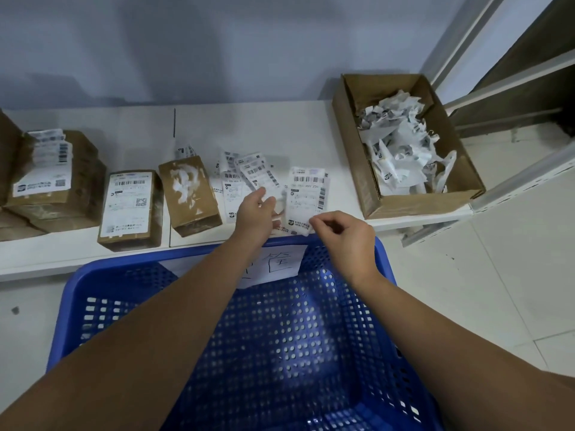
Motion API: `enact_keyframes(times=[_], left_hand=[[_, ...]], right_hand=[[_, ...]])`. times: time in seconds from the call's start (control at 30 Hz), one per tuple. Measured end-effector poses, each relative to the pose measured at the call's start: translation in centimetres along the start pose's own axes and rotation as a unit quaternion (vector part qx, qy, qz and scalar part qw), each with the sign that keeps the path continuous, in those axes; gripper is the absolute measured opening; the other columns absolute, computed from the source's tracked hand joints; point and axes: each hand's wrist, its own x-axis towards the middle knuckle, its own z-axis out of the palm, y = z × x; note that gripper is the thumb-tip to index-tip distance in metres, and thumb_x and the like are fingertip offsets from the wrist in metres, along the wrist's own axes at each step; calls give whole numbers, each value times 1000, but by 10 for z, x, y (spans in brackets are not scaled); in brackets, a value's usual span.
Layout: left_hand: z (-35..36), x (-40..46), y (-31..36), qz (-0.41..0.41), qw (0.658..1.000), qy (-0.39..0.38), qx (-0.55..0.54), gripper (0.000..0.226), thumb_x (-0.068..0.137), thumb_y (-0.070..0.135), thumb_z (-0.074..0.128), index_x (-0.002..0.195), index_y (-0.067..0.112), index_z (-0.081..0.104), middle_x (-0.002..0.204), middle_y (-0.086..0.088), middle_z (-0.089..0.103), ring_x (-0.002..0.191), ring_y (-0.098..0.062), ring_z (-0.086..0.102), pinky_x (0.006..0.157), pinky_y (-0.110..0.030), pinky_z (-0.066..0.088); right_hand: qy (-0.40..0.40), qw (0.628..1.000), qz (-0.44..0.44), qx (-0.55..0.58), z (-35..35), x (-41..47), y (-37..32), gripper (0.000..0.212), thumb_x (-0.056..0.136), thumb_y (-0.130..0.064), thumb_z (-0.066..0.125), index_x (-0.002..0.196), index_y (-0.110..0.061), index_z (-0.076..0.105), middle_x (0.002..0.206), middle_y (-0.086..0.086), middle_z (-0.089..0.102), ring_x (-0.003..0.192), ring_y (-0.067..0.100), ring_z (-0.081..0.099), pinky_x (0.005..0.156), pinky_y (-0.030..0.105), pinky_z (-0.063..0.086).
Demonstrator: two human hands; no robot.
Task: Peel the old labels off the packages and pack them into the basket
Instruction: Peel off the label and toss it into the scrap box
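Shelf lot: left hand [258,209] flat on loose labels [249,175], partly hiding them; right hand [342,234] pinching label sheet [306,194] corner; packages [130,209] alongside, leftmost cropped; basket [236,353] below, print blurred.

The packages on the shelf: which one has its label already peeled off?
The package nearest the left hand; it shows only white residue, others carry labels.

Your left forearm [149,331] covers part of the handwritten paper sign [277,262] on the basket [74,293], so you can't read it whole. The basket's near edge runs off the bottom of the picture. The stack of packages [46,181] is cut by the left edge. Print on the loose labels [306,194] is too blurred to read.
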Motion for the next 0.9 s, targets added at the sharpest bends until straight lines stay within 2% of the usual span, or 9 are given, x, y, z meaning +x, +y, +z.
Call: enact_keyframes(times=[0.07, 0.17, 0.3, 0.37, 0.53, 0.6, 0.7, 0.8, 0.9], left_hand=[[1, 8, -2, 30, 997, -6, 72, 53, 106, 21, 51, 157, 17, 36, 153, -7, 42, 108, -25, 65, 92, -44, 60], [1, 19, -3, 58, 984, -45, 162, 56, 104, 26, 51, 157, 21, 35, 156, -10, 40, 132, -34, 54, 107, -53, 49], [-13, 10, 17, 68, 963, -57, 254, 47, 99, 26, 56, 147, 23, 52, 150, -12, 43, 119, -40, 62, 101, -53, 53], [-26, -17, 34, 67, 958, -50, 273, 45, 97, 30, 59, 142, 25, 56, 143, -9, 53, 108, -34, 68, 97, -50, 56], [-65, -146, 74, 132, 973, -108, 153, 10, 100, 32, 61, 110, 31, 63, 107, 6, 73, 94, -15, 73, 91, -48, 58], [-82, -197, 79, 144, 965, -154, 156, 10, 98, 34, 63, 105, 38, 58, 101, 9, 73, 90, -11, 73, 86, -47, 59], [-102, -234, 64, 155, 955, -155, 200, 20, 96, 29, 67, 103, 45, 58, 95, 3, 72, 84, -22, 72, 77, -54, 58], [-115, -234, 47, 124, 974, -118, 147, 30, 95, 16, 70, 102, 45, 66, 99, 8, 72, 87, -23, 73, 80, -54, 60], [-119, -225, 41, 110, 981, -110, 119, 36, 94, 9, 70, 112, 40, 68, 104, 10, 72, 88, -14, 75, 82, -42, 63]], right_hand=[[18, 999, 39, 21, -6, 2, -2, 7, 88, -13, 76, 92, -18, 79, 76, -7, 74, 70, -1, 66, 71, 15, 51], [22, 996, 74, 40, -21, 6, -7, 15, 86, -6, 73, 91, -20, 77, 81, -1, 75, 76, 11, 72, 75, 29, 59], [19, 993, 91, 74, -46, 1, -34, 17, 86, -1, 74, 94, -17, 75, 86, -3, 72, 70, 3, 69, 84, 37, 61], [19, 991, 91, 96, -58, -9, -53, 17, 84, -3, 78, 96, -14, 75, 85, -4, 69, 71, 3, 67, 85, 38, 60], [-17, 991, 60, 118, -72, -67, -100, 22, 77, -7, 85, 89, -23, 76, 86, -1, 71, 82, 15, 70, 84, 41, 61], [-57, 991, 46, 116, -68, -95, -111, 21, 79, -5, 84, 90, -20, 74, 69, -13, 65, 65, 5, 63, 69, 29, 58], [-120, 984, 32, 131, -57, -129, -118, 19, 83, 0, 80, 96, -11, 71, 54, -24, 56, 50, -2, 52, 55, 11, 45], [-148, 978, 36, 146, -46, -139, -118, 20, 83, 1, 79, 98, -11, 72, 63, -19, 64, 55, 0, 58, 63, 16, 52], [-186, 970, 43, 148, -37, -135, -116, 30, 83, -3, 80, 107, -19, 74, 81, -2, 75, 72, 15, 72, 76, 29, 62]])
